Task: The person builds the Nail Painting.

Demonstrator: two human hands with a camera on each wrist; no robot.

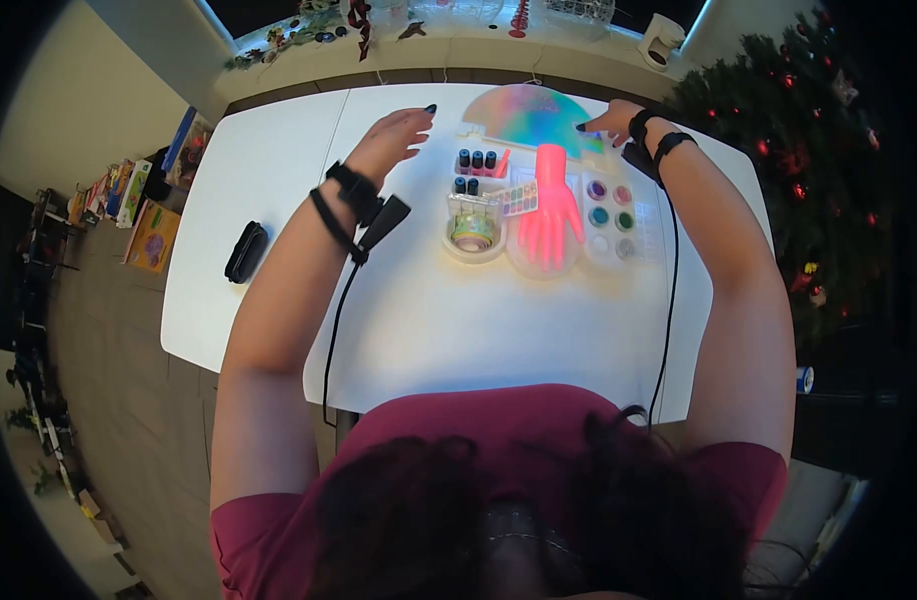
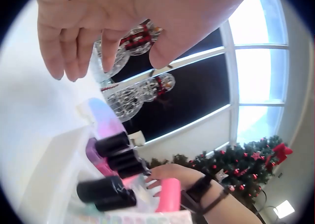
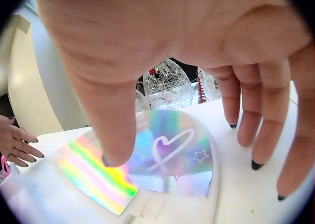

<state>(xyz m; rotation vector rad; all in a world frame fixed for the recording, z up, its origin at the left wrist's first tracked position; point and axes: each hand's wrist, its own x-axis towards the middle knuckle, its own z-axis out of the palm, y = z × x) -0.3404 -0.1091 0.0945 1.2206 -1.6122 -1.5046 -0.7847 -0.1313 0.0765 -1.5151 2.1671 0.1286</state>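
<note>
My left hand (image 1: 390,140) (image 2: 128,17) is held above the table, left of the holographic semicircular board (image 1: 526,112) (image 3: 184,157), its fingers extended and holding nothing. My right hand (image 1: 614,122) (image 3: 172,36) is at the board's right end; in the right wrist view its thumb overlaps the board and its fingers hang apart beyond the right edge. Whether the thumb touches the board, I cannot tell. The board bears a white heart and stars. Nearer me are dark-capped bottles (image 1: 477,159) (image 2: 120,160) in a white holder and a glowing pink model hand (image 1: 550,210).
On the white table (image 1: 428,340) stand a tape roll (image 1: 471,232) in a clear container, a card of small coloured pieces (image 1: 519,199), and a tray of coloured pots (image 1: 599,216). A black case (image 1: 246,252) lies at the left. Cables hang from both wrists. A decorated tree (image 1: 793,110) stands at the right.
</note>
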